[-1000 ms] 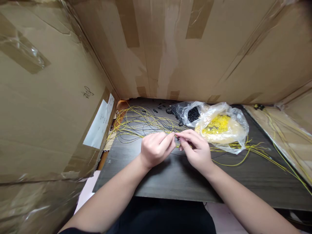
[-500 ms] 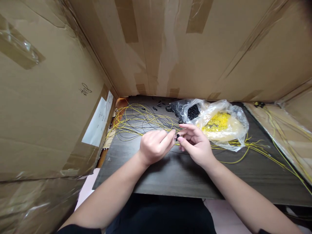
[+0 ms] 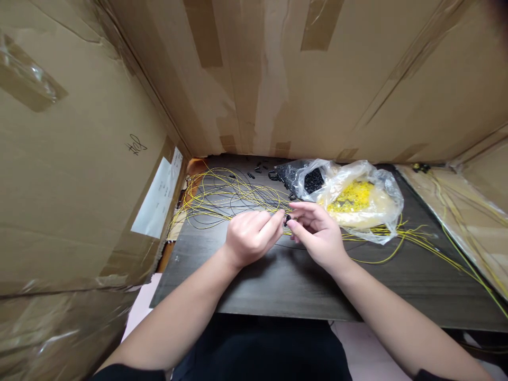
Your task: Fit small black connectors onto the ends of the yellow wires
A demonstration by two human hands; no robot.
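Above the table's middle, my left hand (image 3: pixel 252 237) is closed, its fingers pointing right; what they grip is hidden. My right hand (image 3: pixel 318 233) pinches a small black plastic piece (image 3: pixel 288 219) between thumb and fingers, right at the fingertips of the left. Behind and under both hands runs a loose bundle of thin yellow wires (image 3: pixel 216 198), looped on the left, with black wires (image 3: pixel 238 197) among them. A clear bag of small yellow parts (image 3: pixel 353 198) lies just beyond my right hand. Beside it, another clear bag holds small black parts (image 3: pixel 313 181).
Several loose black pieces (image 3: pixel 257 167) are scattered near the back of the dark table (image 3: pixel 278 291). Tall cardboard walls (image 3: pixel 257 79) stand behind and at the left, with a white paper sheet (image 3: pixel 153 201) on the left one. Yellow wires (image 3: pixel 436 251) trail over the right side.
My hands keep nearly the same pose around the small black piece. The whole view has shifted very slightly.
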